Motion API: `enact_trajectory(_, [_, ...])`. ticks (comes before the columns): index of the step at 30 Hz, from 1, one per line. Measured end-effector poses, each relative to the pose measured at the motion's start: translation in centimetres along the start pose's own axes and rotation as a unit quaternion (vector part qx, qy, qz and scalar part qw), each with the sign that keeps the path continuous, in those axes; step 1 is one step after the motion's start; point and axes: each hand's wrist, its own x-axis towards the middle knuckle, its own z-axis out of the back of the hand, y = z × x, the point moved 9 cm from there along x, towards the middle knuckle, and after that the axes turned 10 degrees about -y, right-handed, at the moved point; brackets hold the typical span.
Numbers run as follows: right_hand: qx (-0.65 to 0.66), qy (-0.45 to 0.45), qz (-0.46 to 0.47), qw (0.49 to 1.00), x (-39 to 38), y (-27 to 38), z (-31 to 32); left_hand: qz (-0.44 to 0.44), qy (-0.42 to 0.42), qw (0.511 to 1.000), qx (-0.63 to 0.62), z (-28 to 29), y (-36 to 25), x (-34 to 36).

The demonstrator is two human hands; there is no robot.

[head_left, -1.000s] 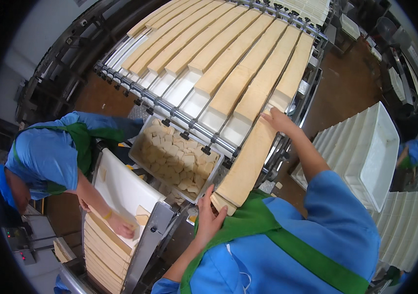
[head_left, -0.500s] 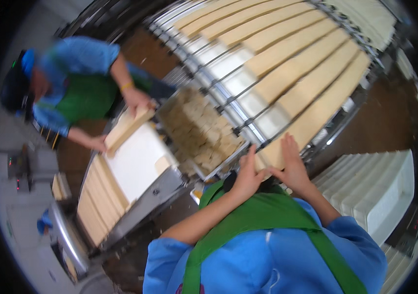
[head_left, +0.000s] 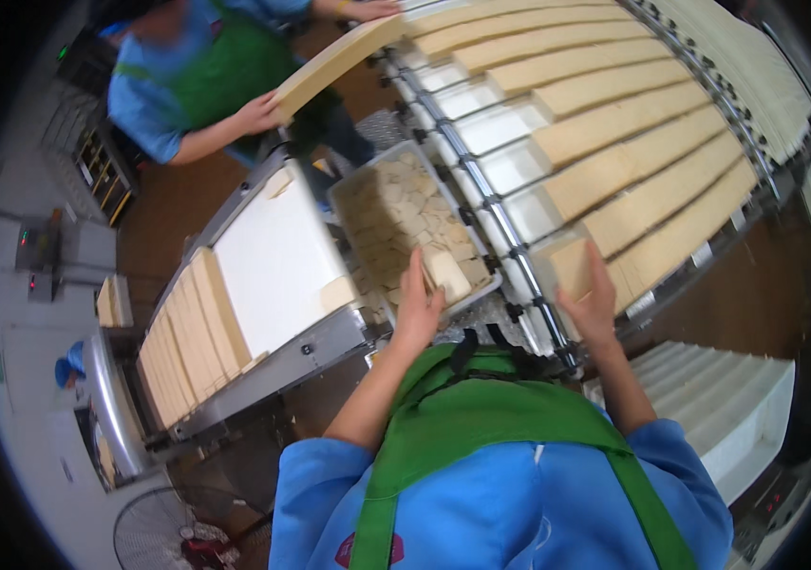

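My left hand (head_left: 413, 309) is over the near end of a bin (head_left: 496, 283), gripping a pale beige offcut (head_left: 447, 274) between fingers and thumb. Many similar broken pieces (head_left: 396, 204) fill the bin beneath it. To the right, my right hand (head_left: 591, 304) rests against the near end of a long pale beige slab (head_left: 657, 256), the closest in a row of slabs. Its fingers are straight, with the thumb apart from them. Across from me a co-worker's hands (head_left: 258, 114) carry another long slab (head_left: 339, 66) between the belt and the rack.
A steel-sided conveyor with a white belt (head_left: 273, 247) bears several slabs (head_left: 192, 323) at left. Metal bars (head_left: 481, 180) edge the slab rack. Stacked white trays (head_left: 747, 408) stand at right, and a fan (head_left: 178, 532) is at lower left.
My hands have parted: the left moved over the bin with an offcut, while the right stays by the slab's end. The co-worker has lifted a slab from the belt toward the rack.
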Motion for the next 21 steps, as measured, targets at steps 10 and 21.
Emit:
enact_trajectory(10, [-0.315,0.059,0.041,0.946,1.9,-7.9,-2.0,0.136,-0.213,0.908,0.334,17.4,18.8,0.0])
enact_trajectory(21, [-0.278,-0.534,-0.369,0.708,-34.4,-39.3,41.4,0.25,-0.118,0.958,-0.069,8.9,21.8,7.5])
